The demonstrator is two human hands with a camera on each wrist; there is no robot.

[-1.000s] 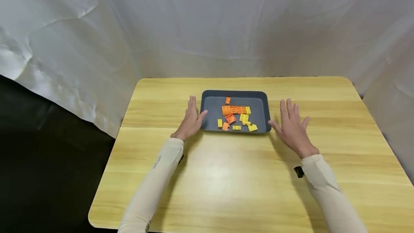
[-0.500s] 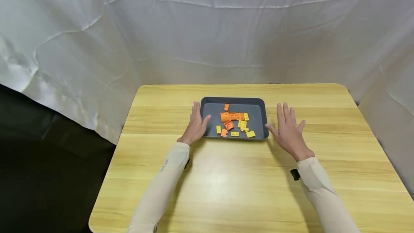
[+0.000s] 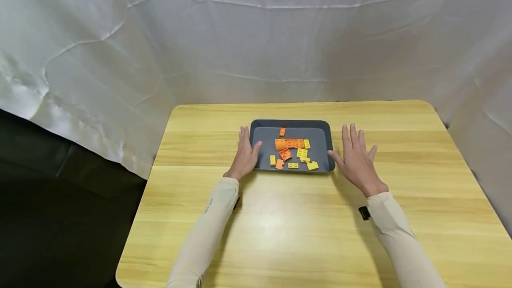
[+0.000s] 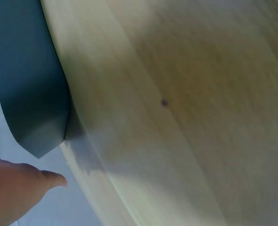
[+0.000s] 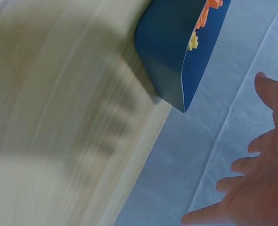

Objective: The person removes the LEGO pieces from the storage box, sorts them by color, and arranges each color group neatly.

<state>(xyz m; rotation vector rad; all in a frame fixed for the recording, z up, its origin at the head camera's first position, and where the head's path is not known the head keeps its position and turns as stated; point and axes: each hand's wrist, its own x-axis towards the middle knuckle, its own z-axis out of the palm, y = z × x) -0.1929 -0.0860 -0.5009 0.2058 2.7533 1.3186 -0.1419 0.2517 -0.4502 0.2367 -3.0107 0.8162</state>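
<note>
A dark grey tray (image 3: pixel 322 134) lies on the wooden table with several orange bricks (image 3: pixel 286 154) and yellow bricks (image 3: pixel 302 152) scattered inside, toy building blocks with round studs. My left hand (image 3: pixel 245 158) is held at the tray's left side, fingers straight and thumb over the rim in the head view. On the other side my right hand (image 3: pixel 358 163) has its fingers spread, the thumb tip overlapping the tray's right edge. Neither hand holds anything. In the left wrist view the thumb side of the left hand (image 4: pixel 16 190) appears beyond the tray's outer wall (image 4: pixel 30 80). The right wrist view shows a gap between the right thumb and the tray (image 5: pixel 165 52).
The wooden table (image 3: pixel 276 239) has rounded corners and spreads wide around the tray. A pale cloth curtain (image 3: pixel 256 48) hangs behind it and at both sides. Dark material (image 3: pixel 60 217) lies to the left of the table.
The head view has tilted slightly. My left hand has come a little to the right, closer to the tray's left side; the right hand has shifted slightly left. The bricks keep their arrangement.
</note>
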